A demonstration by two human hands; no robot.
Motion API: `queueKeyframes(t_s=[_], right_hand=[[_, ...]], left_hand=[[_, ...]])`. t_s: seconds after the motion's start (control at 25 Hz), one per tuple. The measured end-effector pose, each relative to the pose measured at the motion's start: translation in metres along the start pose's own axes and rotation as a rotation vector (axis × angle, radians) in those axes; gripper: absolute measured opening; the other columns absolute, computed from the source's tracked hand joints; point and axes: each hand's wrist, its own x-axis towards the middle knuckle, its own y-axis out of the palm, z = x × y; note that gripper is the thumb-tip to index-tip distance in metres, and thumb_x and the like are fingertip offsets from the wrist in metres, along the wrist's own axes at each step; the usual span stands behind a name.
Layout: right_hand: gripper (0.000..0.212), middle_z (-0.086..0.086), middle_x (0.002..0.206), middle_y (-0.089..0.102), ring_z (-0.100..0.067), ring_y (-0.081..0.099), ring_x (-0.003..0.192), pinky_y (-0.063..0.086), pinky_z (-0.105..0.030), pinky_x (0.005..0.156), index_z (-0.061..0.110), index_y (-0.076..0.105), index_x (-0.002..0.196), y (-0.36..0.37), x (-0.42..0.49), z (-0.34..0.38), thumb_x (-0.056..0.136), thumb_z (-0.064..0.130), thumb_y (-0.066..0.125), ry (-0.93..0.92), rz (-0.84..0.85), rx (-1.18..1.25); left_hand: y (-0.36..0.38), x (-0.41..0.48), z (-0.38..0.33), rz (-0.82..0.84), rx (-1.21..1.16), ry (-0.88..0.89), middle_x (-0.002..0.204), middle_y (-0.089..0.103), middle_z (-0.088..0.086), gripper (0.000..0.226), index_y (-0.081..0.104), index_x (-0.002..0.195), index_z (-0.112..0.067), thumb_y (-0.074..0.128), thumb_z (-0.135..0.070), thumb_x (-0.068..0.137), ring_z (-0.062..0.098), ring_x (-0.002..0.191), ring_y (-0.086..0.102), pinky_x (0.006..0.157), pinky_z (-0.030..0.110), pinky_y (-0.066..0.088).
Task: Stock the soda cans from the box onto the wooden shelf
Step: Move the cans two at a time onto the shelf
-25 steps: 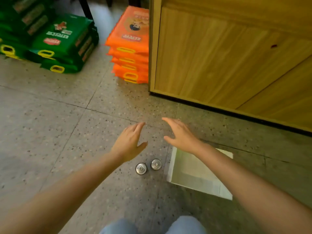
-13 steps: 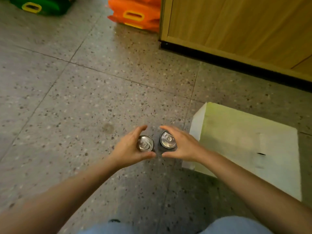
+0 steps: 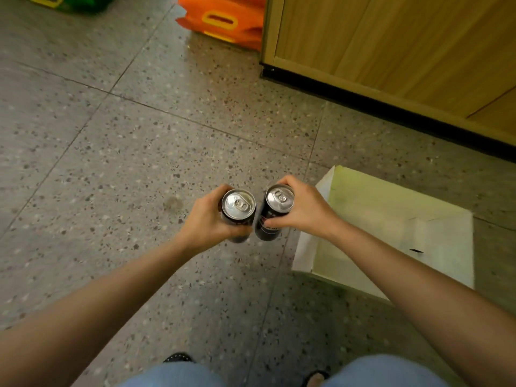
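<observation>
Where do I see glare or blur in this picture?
Head view: glare on the floor beside the orange bags; bright highlights on the tops of the left can and the right can, both sharp; the green bags at top left are blurred.

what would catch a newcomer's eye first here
Two dark soda cans at the centre: the left grip holds the left can, the right grip holds the right can, silver tops facing up. Just right of them an open white box sits on the speckled floor, with the wooden shelf behind it and bright orange bags at the top.
</observation>
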Motion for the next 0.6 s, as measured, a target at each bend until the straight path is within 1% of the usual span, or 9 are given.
queueKeyframes(t_s=[0.12,0.24,0.28,0.4,0.52,0.6], right_hand=[[0.058,0.001,0.097,0.066,-0.017,0.063,0.090,0.053,-0.040,0.081,0.018,0.055,0.099,-0.065,-0.017,0.056,0.051,0.030,0.086,0.010,-0.022,0.049],[0.057,0.002,0.098,0.065,-0.015,0.063,0.093,0.052,-0.042,0.085,0.018,0.057,0.101,-0.146,-0.046,0.132,0.052,0.025,0.086,-0.002,-0.012,0.096],[0.057,0.004,0.097,0.066,-0.014,0.063,0.092,0.053,-0.040,0.085,0.018,0.058,0.101,-0.177,-0.059,0.163,0.052,0.022,0.087,-0.010,-0.016,0.109],[0.059,0.008,0.095,0.066,-0.008,0.063,0.091,0.053,-0.037,0.084,0.019,0.057,0.102,-0.263,-0.098,0.252,0.051,0.021,0.087,-0.040,-0.050,0.123],[0.058,0.007,0.095,0.064,-0.011,0.063,0.091,0.053,-0.036,0.085,0.018,0.056,0.102,-0.349,-0.140,0.341,0.052,0.016,0.087,-0.063,-0.087,0.139],[0.056,0.004,0.095,0.064,-0.013,0.063,0.090,0.052,-0.035,0.083,0.016,0.056,0.100,-0.403,-0.167,0.395,0.053,0.012,0.086,-0.088,-0.115,0.145]], left_hand=[[-0.042,0.003,-0.075,-0.006,-0.034,0.007,0.086,0.066,-0.009,0.052,0.059,0.096,-0.019,0.086,-0.020,0.052,0.005,0.082,0.064,0.070,0.016,0.048],[-0.098,0.002,-0.175,-0.007,-0.064,0.029,0.089,0.067,-0.011,0.053,0.059,0.098,-0.021,0.086,-0.015,0.052,-0.001,0.082,0.064,0.070,0.009,0.047],[-0.121,0.000,-0.217,-0.002,-0.070,0.043,0.090,0.067,-0.011,0.053,0.060,0.098,-0.020,0.086,-0.014,0.052,0.000,0.083,0.065,0.072,0.009,0.048],[-0.185,-0.006,-0.338,0.016,-0.074,0.104,0.094,0.070,-0.004,0.057,0.062,0.101,-0.017,0.087,-0.019,0.050,0.006,0.088,0.067,0.077,0.021,0.053],[-0.244,-0.017,-0.459,0.026,-0.059,0.160,0.096,0.071,-0.002,0.064,0.062,0.102,-0.017,0.083,-0.033,0.043,0.011,0.090,0.067,0.081,0.033,0.056],[-0.279,-0.022,-0.530,0.040,-0.056,0.203,0.095,0.071,0.000,0.067,0.062,0.101,-0.016,0.083,-0.037,0.041,0.014,0.089,0.068,0.081,0.039,0.056]])
